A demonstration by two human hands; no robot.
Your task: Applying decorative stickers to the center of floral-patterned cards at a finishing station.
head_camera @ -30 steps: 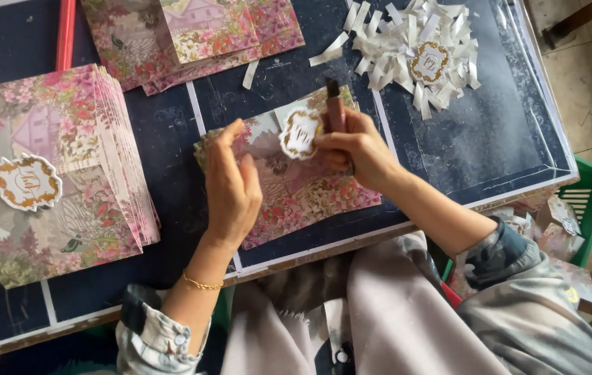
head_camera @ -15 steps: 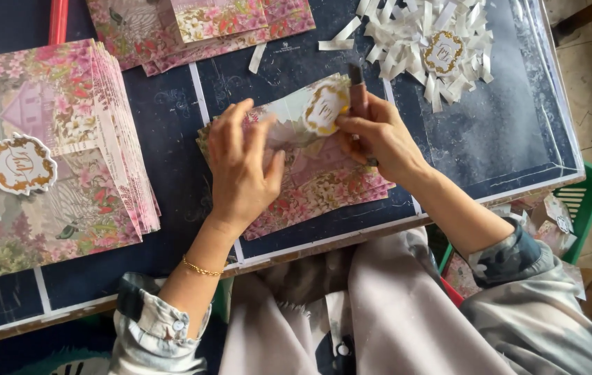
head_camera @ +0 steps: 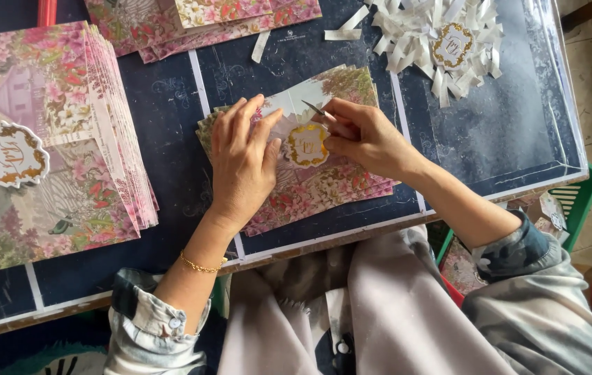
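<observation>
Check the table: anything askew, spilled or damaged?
Nothing looks damaged. A heap of white paper strips lies loose at the far right, two strays beside it. The big floral card stack on the left is fanned, its edges uneven.

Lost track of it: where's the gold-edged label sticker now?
Head view, centre: the gold-edged label sticker lies on the floral card, between the left hand and right hand.

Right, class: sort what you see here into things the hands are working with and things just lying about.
In use:
left hand
right hand
floral card
gold-edged label
thin pointed tool

Lying about:
tall card stack
paper strip pile
far cards
red stick
green crate
</observation>
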